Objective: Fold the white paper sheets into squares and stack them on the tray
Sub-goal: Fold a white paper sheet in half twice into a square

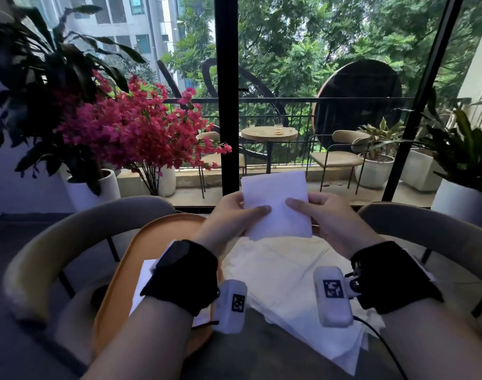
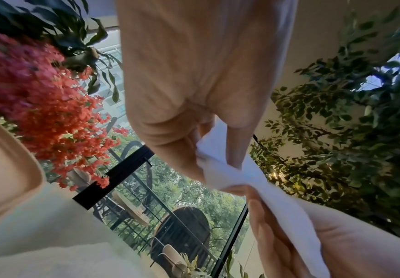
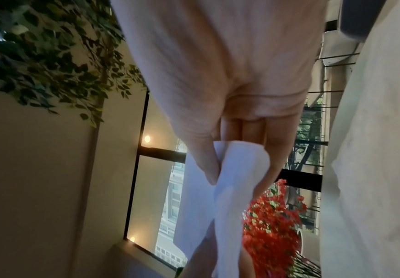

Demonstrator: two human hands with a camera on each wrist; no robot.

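Left hand [image 1: 229, 215]: grip closed on the left edge of the folded sheet [image 1: 275, 204], thumb lying across the near face, fingers behind
Right hand [image 1: 327, 215]: grip closed on the sheet's right edge, thumb on the near face and pointing toward the left thumb, fingers behind
Folded sheet: white, roughly square, held up in the air between the two grips, above the bench [image 1: 283, 360]; in the left wrist view its layers bunch between thumb and fingers [image 2: 235, 144]; in the right wrist view it curls over the thumb [image 3: 203, 161], two layers showing
Loose sheets [image 1: 283, 283]: a spread pile of unfolded white paper on the bench, below both grips and reaching toward the person
Tray [image 1: 119, 275]: orange, oval, on the bench below and left of the left grip
Paper on tray [image 1: 142, 281]: white, largely hidden by the left wrist band; how it is folded cannot be told
Chairs [image 1: 70, 237]: curved grey backs, one left of the left grip, one right of the right grip
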